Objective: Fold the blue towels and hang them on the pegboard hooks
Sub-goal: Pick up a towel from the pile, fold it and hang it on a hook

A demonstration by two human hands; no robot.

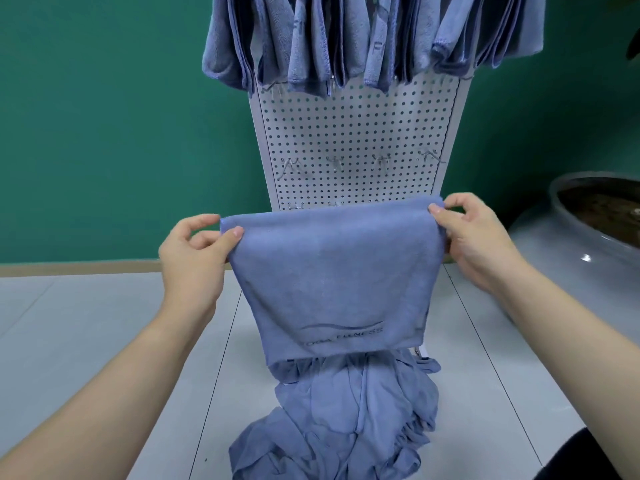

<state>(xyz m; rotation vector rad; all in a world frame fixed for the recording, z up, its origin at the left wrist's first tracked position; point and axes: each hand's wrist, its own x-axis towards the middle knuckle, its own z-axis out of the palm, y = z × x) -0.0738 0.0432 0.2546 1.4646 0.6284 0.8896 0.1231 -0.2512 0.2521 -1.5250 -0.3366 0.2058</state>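
I hold a folded blue towel (332, 278) up in front of the white pegboard (353, 133). My left hand (194, 261) pinches its upper left corner between thumb and fingers. My right hand (474, 237) pinches the upper right corner. The towel hangs down with a printed logo near its lower edge. Below it a heap of loose blue towels (346, 417) lies on the floor. Several folded blue towels (363, 36) hang along the top of the pegboard. A row of bare metal hooks (381, 161) sits across the board's middle; the held towel hides the board's lower part.
A large grey plant pot (575, 258) filled with soil stands on the floor at the right. A green wall (104, 133) rises behind the pegboard. The floor is pale grey tile (86, 323). A dark shape shows at the bottom right corner.
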